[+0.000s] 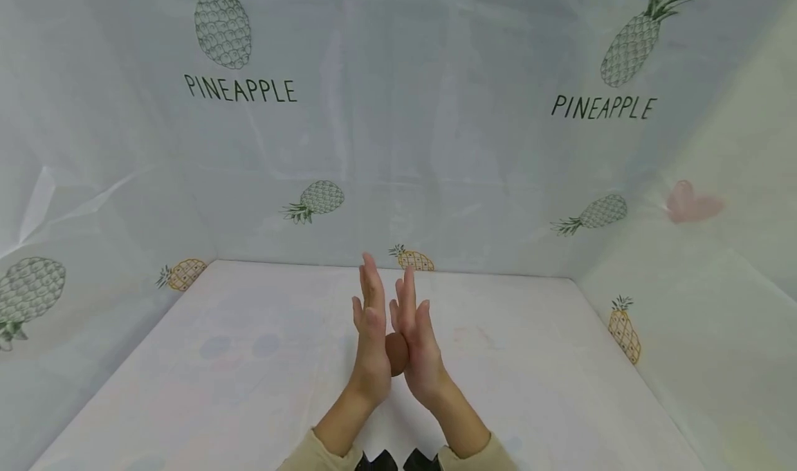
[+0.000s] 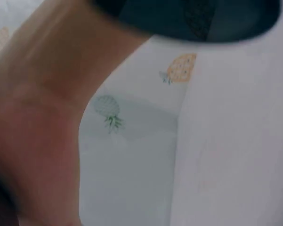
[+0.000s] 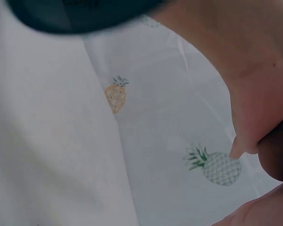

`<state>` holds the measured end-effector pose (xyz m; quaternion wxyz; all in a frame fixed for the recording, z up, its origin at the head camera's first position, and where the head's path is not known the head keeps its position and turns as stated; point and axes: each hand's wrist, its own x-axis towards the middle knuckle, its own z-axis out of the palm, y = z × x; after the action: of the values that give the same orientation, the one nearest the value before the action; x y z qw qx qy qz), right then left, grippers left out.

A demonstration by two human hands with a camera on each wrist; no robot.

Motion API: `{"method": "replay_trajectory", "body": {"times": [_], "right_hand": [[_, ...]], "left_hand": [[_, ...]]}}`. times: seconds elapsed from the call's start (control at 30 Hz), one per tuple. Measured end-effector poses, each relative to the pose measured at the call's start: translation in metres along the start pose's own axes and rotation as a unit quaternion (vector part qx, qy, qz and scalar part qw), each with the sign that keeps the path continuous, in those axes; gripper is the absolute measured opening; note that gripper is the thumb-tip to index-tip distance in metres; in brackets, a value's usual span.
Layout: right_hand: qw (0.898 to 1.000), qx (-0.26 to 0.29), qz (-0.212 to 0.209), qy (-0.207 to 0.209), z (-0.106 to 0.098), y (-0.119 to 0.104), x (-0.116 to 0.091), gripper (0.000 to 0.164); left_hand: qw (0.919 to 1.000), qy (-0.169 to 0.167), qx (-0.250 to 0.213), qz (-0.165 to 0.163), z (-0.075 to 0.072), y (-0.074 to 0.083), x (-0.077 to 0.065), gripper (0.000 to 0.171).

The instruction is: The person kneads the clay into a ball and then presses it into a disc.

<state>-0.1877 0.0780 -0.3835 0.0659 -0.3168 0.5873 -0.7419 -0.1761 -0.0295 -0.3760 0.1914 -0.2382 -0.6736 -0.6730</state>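
Note:
A smooth brown ball [image 1: 396, 353], looking like clay or dough, sits between my two upright palms. My left hand [image 1: 372, 343] presses it from the left with straight fingers pointing up and away. From the right, my right hand [image 1: 421, 350] presses against it, its fingers also extended. The ball [image 3: 277, 157] appears dark at the edge of the right wrist view, squeezed between both palms. In the left wrist view, the heel of my left hand [image 2: 35, 150] fills the left side, and the fingers are out of frame.
Under my hands lies a white table surface [image 1: 529, 388] with faint coloured patches. Pale sheeting [image 1: 436, 146] printed with pineapples rises at the back and both sides. Dark wrist-camera parts [image 1: 380, 461] show beside the sleeves [image 1: 326, 454].

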Motion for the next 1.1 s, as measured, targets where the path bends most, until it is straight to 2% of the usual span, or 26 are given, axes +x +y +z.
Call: {"method": "replay_trajectory", "body": {"times": [0.1,0.27,0.43,0.67,0.93,1.1], "right_hand": [[1.000,-0.008,0.006,0.000,0.005,0.001,-0.001,0.065],[1.000,-0.021,0.014,-0.004,0.015,0.002,-0.001,0.066],[0.999,-0.032,0.000,-0.008,0.020,0.000,-0.002,0.066],[0.998,-0.055,-0.035,0.014,0.018,-0.009,-0.003,0.066],[0.996,-0.071,-0.050,0.035,0.009,-0.016,-0.005,0.063],[0.996,-0.064,-0.055,0.041,0.004,-0.016,-0.003,0.061]], "left_hand": [[0.9998,0.016,-0.011,0.003,-0.009,-0.004,0.006,0.076],[0.9980,0.040,-0.047,-0.011,-0.026,-0.010,0.012,0.077],[0.9975,0.055,-0.040,-0.022,-0.032,-0.013,0.015,0.074],[0.9989,0.023,-0.011,-0.040,-0.020,-0.017,0.012,0.068],[0.9987,-0.013,-0.023,-0.043,0.000,-0.016,0.001,0.064],[0.9968,-0.023,-0.050,-0.059,0.005,-0.010,-0.004,0.062]]}}
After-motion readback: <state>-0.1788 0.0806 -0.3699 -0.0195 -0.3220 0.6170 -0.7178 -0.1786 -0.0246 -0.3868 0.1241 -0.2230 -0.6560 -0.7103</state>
